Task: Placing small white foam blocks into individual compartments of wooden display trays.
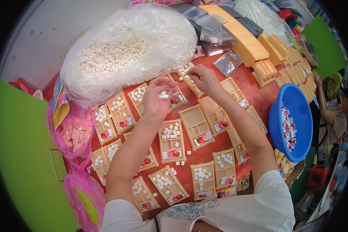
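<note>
My left hand (158, 97) is turned palm up and half curled around a few small white cubes (164, 95). It hovers over a tan compartment tray (183, 101) that has a small red-and-white packet (177, 99) in one section. Beside it, my right hand (205, 80) has its fingertips pinched together above another tan tray (197, 92) holding white cubes; anything between the fingertips is too small to make out. Several similar trays lie around my forearms. Many hold white cubes and a packet, while one tray (191, 118) shows a packet and bare larger sections.
A big clear plastic bag (170, 34) of white cubes lies at the far left. Blue basin (309, 133) at right holds small packets. Clear lids (228, 63) and stacked tan trays (239, 36) stand behind; pink bags (50, 123) hang left. Another person (334, 118) is at far right.
</note>
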Motion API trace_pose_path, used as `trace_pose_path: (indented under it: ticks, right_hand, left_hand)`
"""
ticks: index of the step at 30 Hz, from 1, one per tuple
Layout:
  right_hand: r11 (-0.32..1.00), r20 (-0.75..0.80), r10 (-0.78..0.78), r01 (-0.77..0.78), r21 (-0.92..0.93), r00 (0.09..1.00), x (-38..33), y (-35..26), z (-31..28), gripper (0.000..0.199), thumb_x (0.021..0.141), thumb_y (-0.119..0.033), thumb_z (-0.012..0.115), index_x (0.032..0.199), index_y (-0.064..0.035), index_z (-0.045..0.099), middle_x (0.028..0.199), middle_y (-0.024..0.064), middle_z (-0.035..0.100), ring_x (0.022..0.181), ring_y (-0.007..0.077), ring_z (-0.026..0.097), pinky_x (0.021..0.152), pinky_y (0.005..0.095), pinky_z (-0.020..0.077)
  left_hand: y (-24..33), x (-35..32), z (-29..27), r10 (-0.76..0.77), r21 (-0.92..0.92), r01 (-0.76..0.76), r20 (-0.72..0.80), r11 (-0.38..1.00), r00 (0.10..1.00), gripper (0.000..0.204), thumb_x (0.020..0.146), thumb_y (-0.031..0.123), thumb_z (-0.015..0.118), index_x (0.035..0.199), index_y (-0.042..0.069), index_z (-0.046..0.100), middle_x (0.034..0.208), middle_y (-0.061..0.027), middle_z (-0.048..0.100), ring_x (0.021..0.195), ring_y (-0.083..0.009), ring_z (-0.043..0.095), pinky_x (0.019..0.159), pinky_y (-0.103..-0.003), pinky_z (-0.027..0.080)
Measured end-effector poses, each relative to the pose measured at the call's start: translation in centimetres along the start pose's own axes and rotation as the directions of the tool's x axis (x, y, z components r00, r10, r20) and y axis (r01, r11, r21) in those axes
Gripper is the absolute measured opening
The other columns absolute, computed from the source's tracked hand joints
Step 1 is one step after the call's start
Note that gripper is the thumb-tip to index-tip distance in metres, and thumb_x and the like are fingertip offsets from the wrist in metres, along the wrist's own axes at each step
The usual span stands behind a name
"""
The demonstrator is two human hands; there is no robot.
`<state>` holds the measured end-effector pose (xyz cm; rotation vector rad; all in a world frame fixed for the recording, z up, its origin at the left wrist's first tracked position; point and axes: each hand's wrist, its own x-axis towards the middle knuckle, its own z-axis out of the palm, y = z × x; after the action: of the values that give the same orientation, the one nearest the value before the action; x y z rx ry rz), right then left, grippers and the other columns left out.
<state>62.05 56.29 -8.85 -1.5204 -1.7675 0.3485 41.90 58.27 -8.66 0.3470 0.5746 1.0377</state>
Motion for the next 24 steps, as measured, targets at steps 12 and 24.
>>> trace_pose_path:
  ticks: [12, 24]
  right_hand:
    - [0.864, 0.316, -0.211, 0.328, -0.382, 0.925, 2.5, -2.7, 6.7, 0.012, 0.087, -0.014, 0.060, 0.093, -0.0047, 0.065, 0.095, 0.0155, 0.061, 0.094, 0.0348, 0.063, 0.079, 0.0444, 0.0522]
    - [0.922, 0.181, -0.265, 0.304, -0.241, 0.947, 17.5, -10.0, 10.9, 0.016, 0.087, -0.017, 0.059, 0.088, -0.0050, 0.069, 0.092, 0.0181, 0.066, 0.087, 0.0390, 0.064, 0.077, 0.0472, 0.0513]
  left_hand:
    - [8.6, -1.5, -2.7, 0.132, 0.021, -0.130, -0.208, 0.991, 0.969, 0.015, 0.098, 0.015, 0.049, 0.110, 0.007, 0.052, 0.072, -0.0077, 0.058, 0.052, -0.0199, 0.051, 0.045, -0.032, 0.034]
    - [21.5, 10.6, -5.7, 0.515, 0.906, -0.322, 0.144, 0.275, 0.845, 0.029, 0.087, 0.023, 0.060, 0.109, 0.006, 0.060, 0.071, -0.0029, 0.054, 0.056, -0.0128, 0.050, 0.047, -0.031, 0.038]
